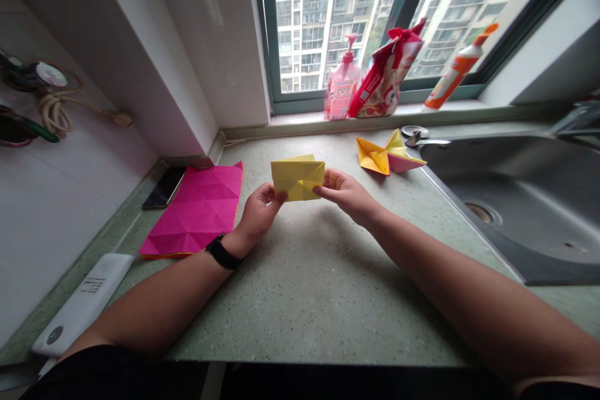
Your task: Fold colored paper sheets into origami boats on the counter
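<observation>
I hold a folded yellow paper (297,178) just above the speckled green countertop (309,287), in the middle of the head view. My left hand (257,215), with a black watch at the wrist, pinches its lower left corner. At the paper's right edge my right hand (344,192) pinches it with closed fingers. A creased pink sheet (197,209) lies flat to the left of my left hand. Two finished folded paper shapes, one orange (372,156) and one yellow and pink (400,155), rest beyond my right hand.
A steel sink (520,200) fills the right side. On the window sill stand a pink pump bottle (341,84), a red bag (387,75) and an orange and white bottle (457,69). A dark phone (164,187) and a white device (82,306) lie at the left.
</observation>
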### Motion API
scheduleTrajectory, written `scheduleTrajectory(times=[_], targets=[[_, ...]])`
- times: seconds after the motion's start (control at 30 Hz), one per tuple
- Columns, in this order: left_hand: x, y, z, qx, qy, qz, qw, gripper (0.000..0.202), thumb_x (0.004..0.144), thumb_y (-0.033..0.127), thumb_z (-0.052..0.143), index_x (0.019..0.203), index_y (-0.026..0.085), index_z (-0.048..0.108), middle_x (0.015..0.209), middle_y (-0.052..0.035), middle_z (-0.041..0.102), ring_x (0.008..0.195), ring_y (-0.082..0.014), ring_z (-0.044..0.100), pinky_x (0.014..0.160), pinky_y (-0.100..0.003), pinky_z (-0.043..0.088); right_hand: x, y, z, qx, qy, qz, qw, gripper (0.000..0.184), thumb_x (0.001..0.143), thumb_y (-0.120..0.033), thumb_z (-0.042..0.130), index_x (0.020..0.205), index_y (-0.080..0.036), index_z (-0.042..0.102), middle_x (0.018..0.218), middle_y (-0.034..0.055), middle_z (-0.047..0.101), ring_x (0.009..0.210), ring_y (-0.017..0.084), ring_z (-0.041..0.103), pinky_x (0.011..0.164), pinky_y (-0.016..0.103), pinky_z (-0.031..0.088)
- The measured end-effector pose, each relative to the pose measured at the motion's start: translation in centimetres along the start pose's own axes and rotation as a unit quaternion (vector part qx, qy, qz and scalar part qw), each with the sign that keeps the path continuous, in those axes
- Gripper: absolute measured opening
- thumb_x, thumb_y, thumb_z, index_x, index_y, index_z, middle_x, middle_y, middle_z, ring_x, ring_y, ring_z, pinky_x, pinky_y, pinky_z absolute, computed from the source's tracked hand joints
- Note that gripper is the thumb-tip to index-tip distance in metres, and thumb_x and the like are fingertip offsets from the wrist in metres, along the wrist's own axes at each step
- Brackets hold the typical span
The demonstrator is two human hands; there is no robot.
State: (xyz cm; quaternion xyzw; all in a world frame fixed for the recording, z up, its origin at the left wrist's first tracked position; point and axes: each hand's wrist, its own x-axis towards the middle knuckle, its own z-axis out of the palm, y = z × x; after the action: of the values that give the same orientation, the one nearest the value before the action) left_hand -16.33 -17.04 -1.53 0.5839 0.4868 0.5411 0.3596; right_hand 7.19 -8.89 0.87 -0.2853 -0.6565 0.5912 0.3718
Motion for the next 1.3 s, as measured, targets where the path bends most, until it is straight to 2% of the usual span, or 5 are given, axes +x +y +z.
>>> scheduleTrajectory(times=[0.33, 0.53, 0.73, 1.0, 1.3], targets=[[-0.7, 0.4, -0.5, 0.156, 0.06, 0.133, 0.977, 0.11, 0.088, 0.059, 0.089, 0.17, 0.035, 0.02, 0.175, -0.0196, 0.034, 0.162, -0.0361, 0.039, 0.129, -0.058, 0.039, -1.2, -1.6, 0.5, -0.222, 0.104, -0.224, 0.943, 0.02, 0.096, -0.044, 0.078, 0.091, -0.024, 0.079, 0.091, 0.0049, 0.076, 0.085, 0.022, 0.072, 0.082, 0.04, 0.061], [-1.4, 2.0, -0.2, 0.206, 0.033, 0.216, 0.954, 0.074, 0.098, 0.054, 0.08, 0.159, 0.027, 0.049, 0.152, -0.0153, 0.064, 0.144, -0.0304, 0.06, 0.126, -0.054, 0.045, -1.6, -1.5, 1.0, -0.307, 0.031, -0.338, 0.889, 0.012, 0.102, -0.03, 0.073, 0.096, -0.026, 0.082, 0.094, 0.0042, 0.074, 0.086, 0.02, 0.072, 0.079, 0.037, 0.059], [-1.4, 2.4, -0.4, 0.232, -0.038, 0.273, 0.933, 0.018, 0.108, 0.03, 0.068, 0.122, 0.028, 0.08, 0.122, -0.0073, 0.083, 0.119, -0.0246, 0.076, 0.121, -0.054, 0.05, -1.5, -1.3, 0.3, -0.304, 0.001, -0.336, 0.891, 0.019, 0.103, -0.042, 0.071, 0.104, -0.027, 0.082, 0.101, 0.0057, 0.076, 0.093, 0.022, 0.073, 0.087, 0.041, 0.06], [-2.5, 2.1, 0.6, 0.329, -0.19, 0.284, 0.88, 0.044, 0.108, 0.013, 0.053, 0.148, 0.027, 0.067, 0.147, -0.0082, 0.073, 0.144, -0.0266, 0.065, 0.124, -0.058, 0.051, -0.9, -0.5, -1.1, -0.318, 0.103, -0.23, 0.914, 0.036, 0.11, -0.048, 0.055, 0.105, -0.025, 0.082, 0.102, 0.0075, 0.082, 0.098, 0.026, 0.076, 0.091, 0.044, 0.061], [-3.7, 1.9, 1.9, 0.349, -0.368, 0.25, 0.825, 0.054, 0.113, 0.039, 0.055, 0.164, 0.022, 0.052, 0.169, -0.013, 0.053, 0.164, -0.0306, 0.041, 0.136, -0.053, 0.033, -0.5, 2.2, -0.8, -0.435, -0.071, -0.194, 0.877, 0.021, 0.097, -0.026, 0.07, 0.105, -0.03, 0.089, 0.115, 0.0045, 0.086, 0.112, 0.027, 0.081, 0.105, 0.049, 0.064]])
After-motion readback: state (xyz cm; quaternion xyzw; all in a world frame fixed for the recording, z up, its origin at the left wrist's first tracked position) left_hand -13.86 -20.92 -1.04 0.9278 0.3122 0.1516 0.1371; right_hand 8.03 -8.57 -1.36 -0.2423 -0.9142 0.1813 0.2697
